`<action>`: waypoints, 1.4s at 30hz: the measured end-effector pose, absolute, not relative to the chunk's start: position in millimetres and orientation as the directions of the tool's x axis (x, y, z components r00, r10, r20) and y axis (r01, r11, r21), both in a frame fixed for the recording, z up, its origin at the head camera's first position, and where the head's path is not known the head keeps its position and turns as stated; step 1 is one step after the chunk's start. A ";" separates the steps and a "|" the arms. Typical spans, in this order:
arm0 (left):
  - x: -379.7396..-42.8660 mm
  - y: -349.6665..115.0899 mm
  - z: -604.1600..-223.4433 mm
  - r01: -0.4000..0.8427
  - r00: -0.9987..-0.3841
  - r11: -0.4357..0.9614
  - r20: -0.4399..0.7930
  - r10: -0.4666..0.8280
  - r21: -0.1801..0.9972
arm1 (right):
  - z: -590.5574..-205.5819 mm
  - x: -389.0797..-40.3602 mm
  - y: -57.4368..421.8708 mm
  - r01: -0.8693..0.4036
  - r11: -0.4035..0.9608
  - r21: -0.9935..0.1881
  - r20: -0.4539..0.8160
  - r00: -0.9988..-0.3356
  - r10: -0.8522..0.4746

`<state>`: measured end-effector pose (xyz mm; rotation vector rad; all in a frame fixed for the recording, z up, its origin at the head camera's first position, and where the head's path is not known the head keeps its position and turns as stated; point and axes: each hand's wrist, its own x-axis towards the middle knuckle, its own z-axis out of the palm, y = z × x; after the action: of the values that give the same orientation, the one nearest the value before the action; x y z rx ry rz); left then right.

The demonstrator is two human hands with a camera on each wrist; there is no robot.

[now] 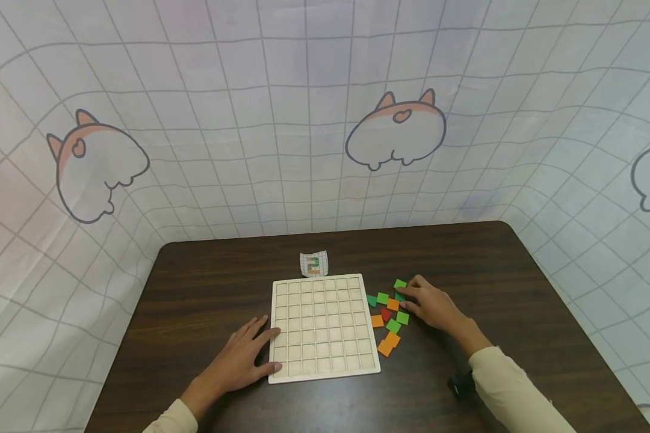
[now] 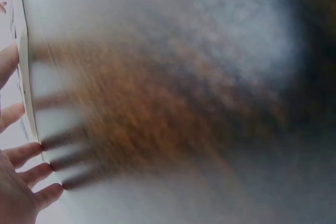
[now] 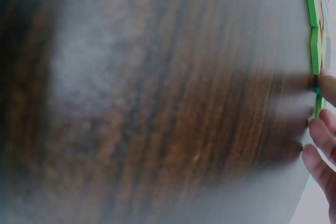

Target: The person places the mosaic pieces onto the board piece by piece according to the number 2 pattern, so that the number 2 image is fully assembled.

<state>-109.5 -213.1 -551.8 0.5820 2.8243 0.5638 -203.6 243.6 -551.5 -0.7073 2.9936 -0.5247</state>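
**Grid board (image 1: 325, 328) held at nine, loose tiles (image 1: 393, 326) parked at three**

So, clock face centred on the board, which lies flat mid-desk (image 1: 466, 258). The left hand (image 1: 244, 356) is at about half past eight, fingers spread and fairly straight, thumb and index resting over the left rim, others touching the desk. My guess is that's just to stop the board sliding.

The right hand (image 1: 430, 304) is out near half past two, fingertips down among the tiles. Can't tell if it's actually pinching one (its fingers hide the spot, annoyingly). The heap sits just beside the board's right side, probably so that hand doesn't have far to reach.

At twelve, just past the far rim, there's a little patterned card (image 1: 314, 264). I'd say it's there because both it and the board are easy to look at together.

Looks-wise: board's pale cream, with raised lines making square cells. Tiles are flat but chunky at the edge: bright green squares (image 1: 402, 317), orange ones (image 1: 377, 321), a red piece (image 1: 386, 314) and darker teal-green bits (image 1: 372, 300). Two oranges at four o'clock look like they're touching.
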 end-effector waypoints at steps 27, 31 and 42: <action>-110.0 -213.1 -554.4 0.328 -0.903 0.852 -0.130 0.410 0.409 | -547.8 -209.4 240.8 -0.413 0.828 -0.380 0.015 -0.897 -0.441; -110.8 -213.5 -553.8 0.332 -0.901 0.849 -0.129 0.414 0.412 | -546.8 -210.2 241.1 -0.409 0.827 -0.385 0.008 -0.898 -0.440; -111.6 -213.0 -552.3 0.321 -0.901 0.852 -0.143 0.409 0.414 | -546.4 -211.4 241.0 -0.396 0.831 -0.391 -0.016 -0.900 -0.437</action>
<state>-111.6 -213.0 -552.3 0.5605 2.8020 0.5681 -211.4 241.0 -546.4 -0.6626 2.9050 -0.5853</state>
